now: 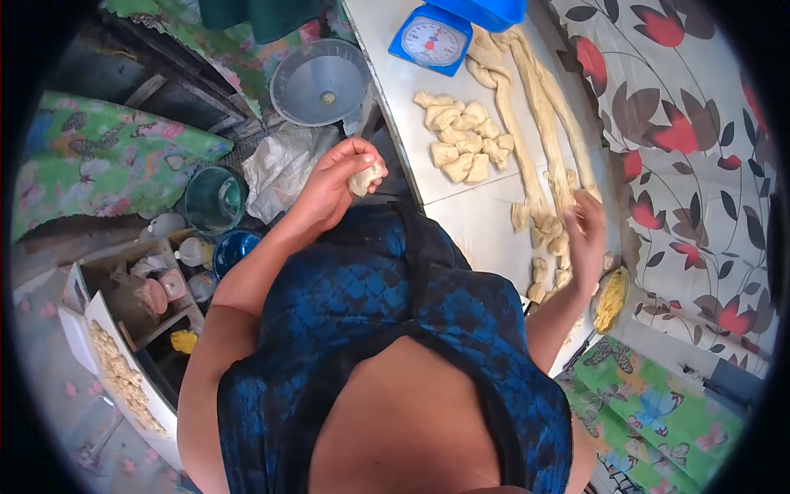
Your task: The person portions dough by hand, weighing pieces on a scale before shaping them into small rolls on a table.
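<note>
My left hand (344,174) is raised in front of my body, fingers curled round a small lump of dough (366,178). At the right side of the worktop, my right hand (586,226) reaches over the lower ends of long dough strips (539,107). Its fingers bend down toward the strip ends and are blurred, so I cannot tell whether they grip one. Several small dough pieces (543,267) lie beside and below that hand. Cut dough chunks (462,138) are heaped left of the strips.
A blue dial scale (430,39) with a blue pan stands at the worktop's (448,222) far end. Beyond my right wrist is a dish of yellow stuff (611,303). To the left are a grey basin (321,81), a green bucket (216,198) and a cluttered box (152,288).
</note>
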A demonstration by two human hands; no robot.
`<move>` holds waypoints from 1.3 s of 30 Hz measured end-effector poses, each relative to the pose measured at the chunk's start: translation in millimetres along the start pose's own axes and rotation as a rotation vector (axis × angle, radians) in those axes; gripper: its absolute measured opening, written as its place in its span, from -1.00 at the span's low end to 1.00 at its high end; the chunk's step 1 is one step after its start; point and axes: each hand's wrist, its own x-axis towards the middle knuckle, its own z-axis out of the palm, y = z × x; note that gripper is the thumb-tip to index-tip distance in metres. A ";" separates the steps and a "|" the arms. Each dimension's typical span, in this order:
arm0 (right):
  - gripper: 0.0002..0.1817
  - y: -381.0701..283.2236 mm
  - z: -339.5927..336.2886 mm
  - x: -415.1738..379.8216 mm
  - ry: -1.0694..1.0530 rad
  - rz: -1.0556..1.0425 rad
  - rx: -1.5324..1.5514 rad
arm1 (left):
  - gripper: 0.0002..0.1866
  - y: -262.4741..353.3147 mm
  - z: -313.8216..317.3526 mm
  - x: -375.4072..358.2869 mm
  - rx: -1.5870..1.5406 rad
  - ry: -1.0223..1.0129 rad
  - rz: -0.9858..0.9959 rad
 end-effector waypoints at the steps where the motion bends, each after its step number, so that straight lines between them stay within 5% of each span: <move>1: -0.64 -6.9 19.4 5.2 -0.115 0.023 0.131 | -0.90 -1.1 0.6 -0.3 0.004 -0.002 -0.002; 2: -0.59 -16.1 39.5 10.7 -0.264 0.080 0.048 | -0.90 -2.7 0.4 -0.6 0.006 -0.009 -0.011; 5: -0.45 -30.8 104.6 21.6 -0.363 -0.269 -0.075 | -0.90 -3.3 -0.2 -4.0 0.006 -0.006 -0.013; 8: -0.55 -32.8 119.6 40.5 -0.358 -0.178 -0.144 | -0.90 -2.0 -7.3 -10.2 -0.008 0.022 0.033; 11: -0.75 -3.4 97.6 73.0 -0.289 0.107 0.506 | -0.89 3.1 -13.7 -16.0 -0.025 0.073 0.096; 13: -0.68 -43.1 67.4 89.4 -0.091 -0.003 0.823 | -0.91 4.4 -18.2 -18.1 -0.071 0.115 0.105; 18: -0.66 -110.1 45.5 163.7 -0.159 -0.374 0.589 | -0.91 3.1 -13.9 -19.9 -0.093 0.109 0.095; 21: -0.64 -157.3 63.7 198.9 -0.135 -0.356 0.638 | -0.90 1.5 -13.0 -23.0 -0.062 0.095 0.101; 26: -0.75 -178.7 105.3 270.9 -0.287 -0.537 0.196 | -0.87 2.6 -18.4 -28.8 -0.042 0.107 0.130; 30: -0.79 -178.3 126.3 293.5 -0.382 -0.434 0.080 | -0.89 8.6 -20.0 -35.9 -0.104 0.083 0.150; 33: -0.79 -173.4 131.3 304.3 -0.361 -0.411 0.005 | -0.91 7.6 -24.0 -36.2 -0.099 0.082 0.141; 35: -0.77 -178.1 124.2 296.4 -0.134 -0.525 -0.236 | -0.84 4.6 -26.1 -35.3 -0.060 0.065 0.158; 39: -0.71 -210.6 88.5 245.2 -0.036 -0.553 -0.172 | -0.81 1.5 -27.0 -32.7 -0.032 0.057 0.179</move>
